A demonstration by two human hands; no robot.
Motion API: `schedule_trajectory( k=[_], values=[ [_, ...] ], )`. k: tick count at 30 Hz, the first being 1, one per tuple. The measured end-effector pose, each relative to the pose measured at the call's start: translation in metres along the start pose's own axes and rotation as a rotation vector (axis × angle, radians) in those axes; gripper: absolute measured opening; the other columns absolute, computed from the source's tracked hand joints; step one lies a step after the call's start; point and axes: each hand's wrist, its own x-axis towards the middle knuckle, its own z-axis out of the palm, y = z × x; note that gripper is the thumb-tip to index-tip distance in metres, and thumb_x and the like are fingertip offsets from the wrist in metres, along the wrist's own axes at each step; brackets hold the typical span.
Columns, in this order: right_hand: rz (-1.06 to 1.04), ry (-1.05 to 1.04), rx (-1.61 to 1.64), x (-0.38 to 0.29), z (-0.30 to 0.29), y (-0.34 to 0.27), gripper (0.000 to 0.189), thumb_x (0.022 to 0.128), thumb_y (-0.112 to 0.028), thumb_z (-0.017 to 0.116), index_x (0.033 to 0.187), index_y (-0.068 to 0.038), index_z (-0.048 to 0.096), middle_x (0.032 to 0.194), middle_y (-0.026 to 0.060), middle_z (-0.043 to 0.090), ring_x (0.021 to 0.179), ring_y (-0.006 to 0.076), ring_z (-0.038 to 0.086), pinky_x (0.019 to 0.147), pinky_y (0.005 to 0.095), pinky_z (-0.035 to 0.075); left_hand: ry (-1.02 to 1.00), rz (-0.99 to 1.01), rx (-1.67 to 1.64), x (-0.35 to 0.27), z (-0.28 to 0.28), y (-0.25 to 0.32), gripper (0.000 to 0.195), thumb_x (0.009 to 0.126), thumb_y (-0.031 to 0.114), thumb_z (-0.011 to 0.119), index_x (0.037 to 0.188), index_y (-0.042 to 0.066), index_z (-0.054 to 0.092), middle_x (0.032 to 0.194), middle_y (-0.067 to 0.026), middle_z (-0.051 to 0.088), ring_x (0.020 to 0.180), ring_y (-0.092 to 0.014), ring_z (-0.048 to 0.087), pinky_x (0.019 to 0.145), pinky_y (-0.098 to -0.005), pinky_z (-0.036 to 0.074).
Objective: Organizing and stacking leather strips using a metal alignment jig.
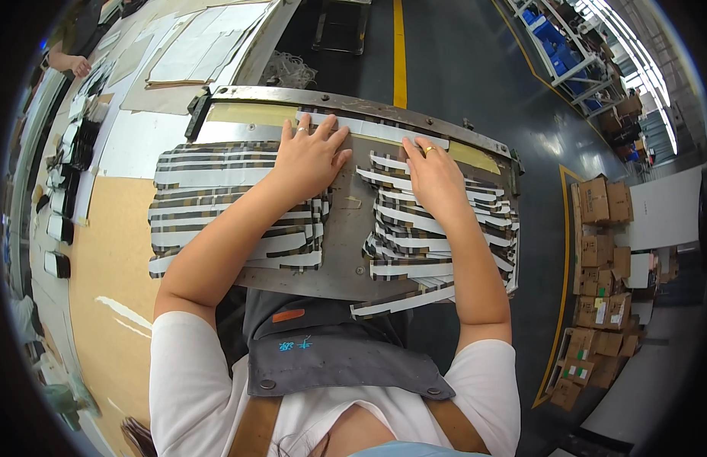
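My left hand (312, 154) lies with fingers spread on a long white-backed strip (376, 127) along the far side of a metal plate (345, 228). Onto the same strip, nearer its right end, press the fingertips of my right hand (436, 174), which wears a ring. Dark checked fabric shows along the strip's far edge, next to a raised metal bar (376, 108). Under my left forearm spreads a left stack of checked strips (216, 177). A right pile of similar strips (410, 214) sits beneath my right hand and forearm, fanned less neatly.
One loose strip (402, 301) overhangs the plate's near edge. Yellow tape (250, 114) runs beside the bar. A worktable (116, 240) on the left bears sheets and dark stacked pieces (73, 143); another person's hand (79, 65) is beyond. Cardboard boxes (596, 257) stand right.
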Motion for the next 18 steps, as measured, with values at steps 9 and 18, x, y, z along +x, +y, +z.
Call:
schedule_trajectory(
  k=[9,18],
  values=[
    [0.053,0.02,-0.03,-0.001,0.0,0.007,0.035,0.094,-0.019,0.051,0.125,-0.004,0.055,0.125,0.0125,0.056,0.115,0.0291,0.053,0.098,0.0398,0.043,0.234,0.067,0.025,0.005,0.013,0.003,0.044,0.097,0.038,0.043,0.134,0.015,0.048,0.133,-0.0105,0.049,0.126,-0.036,0.041,0.107,-0.0469,0.029],
    [0.036,0.03,0.058,0.001,-0.005,-0.001,0.034,0.087,-0.015,0.058,0.118,0.0,0.056,0.119,0.014,0.056,0.111,0.0307,0.054,0.096,0.0402,0.043,0.186,0.13,-0.008,0.0,0.007,0.002,0.044,0.093,0.034,0.049,0.127,0.006,0.053,0.125,-0.0111,0.052,0.116,-0.029,0.048,0.099,-0.0411,0.036]
  ],
)
